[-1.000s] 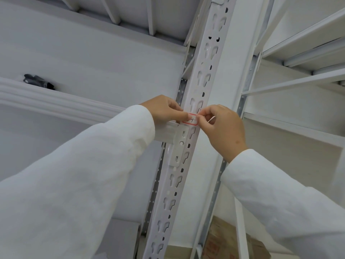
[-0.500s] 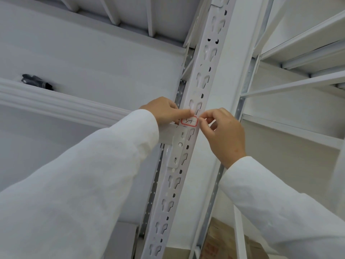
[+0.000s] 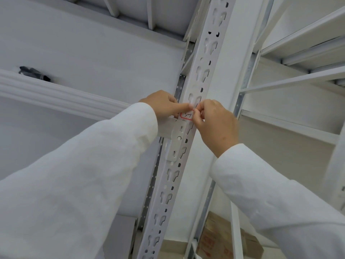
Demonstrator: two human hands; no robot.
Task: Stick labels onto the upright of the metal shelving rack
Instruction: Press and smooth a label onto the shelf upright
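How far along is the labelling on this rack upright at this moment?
Done: one red-bordered label sits on the upright, just above the beam bracket. In hand: the left hand and the right hand have fingertips on it, apparently pressing it flat. Left: letting go; no other label shows on the upright, above or below.

the upright is matt white painted metal; the label smooth paper; the sleeves crinkled white cloth.

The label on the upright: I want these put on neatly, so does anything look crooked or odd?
Nothing stands out. The red-bordered label lies roughly square across the upright, just above the beam bracket. Both hands press it and cover its upper edge.
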